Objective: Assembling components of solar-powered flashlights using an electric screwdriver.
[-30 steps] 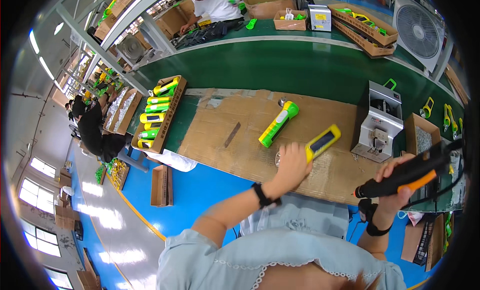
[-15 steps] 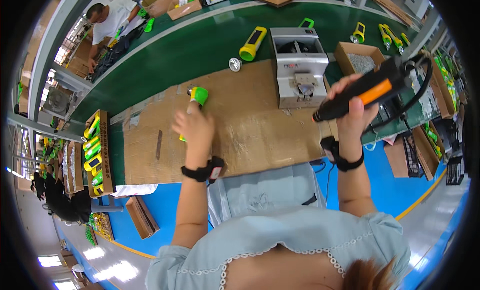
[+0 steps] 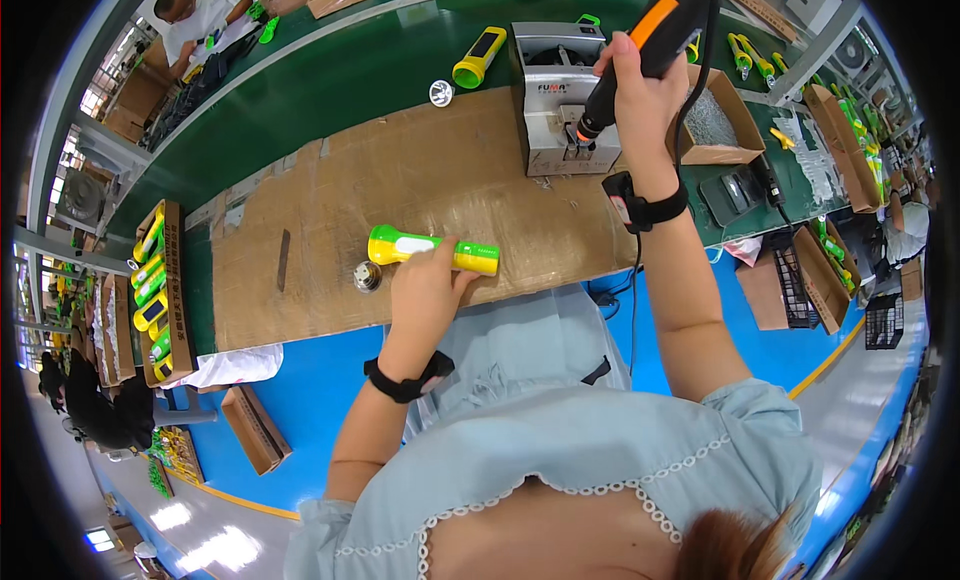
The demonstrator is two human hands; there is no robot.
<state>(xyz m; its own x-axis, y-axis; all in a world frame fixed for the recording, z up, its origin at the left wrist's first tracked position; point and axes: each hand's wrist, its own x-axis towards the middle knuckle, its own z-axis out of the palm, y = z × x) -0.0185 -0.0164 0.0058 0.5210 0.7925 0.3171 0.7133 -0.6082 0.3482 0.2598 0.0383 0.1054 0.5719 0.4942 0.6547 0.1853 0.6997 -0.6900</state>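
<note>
My left hand [image 3: 424, 288] is closed round the body of a green and yellow flashlight [image 3: 478, 256], which lies sideways on a flat cardboard sheet [image 3: 330, 210]. A silver reflector head [image 3: 367, 276] sits just below the flashlight's wide green end. Up and to the right, my right hand [image 3: 645, 98] grips a black and orange electric screwdriver [image 3: 655, 30], tilted with its tip down. That tip is at the front of a grey screw feeder [image 3: 545, 90]; whether a screw is on the bit is too small to tell.
Behind the sheet lie another flashlight [image 3: 480, 58] and a loose reflector [image 3: 441, 93]. A carton of small screws [image 3: 745, 130] stands right of the feeder. The screwdriver's cable [image 3: 690, 100] hangs by my right wrist. At left is a box of flashlights [image 3: 178, 320]. A co-worker [image 3: 200, 20] sits far left.
My right hand has carried the screwdriver forward and left, bringing its tip to the feeder. My left hand has grasped the flashlight, which now lies sideways and closer to me. The view has shifted slightly.
</note>
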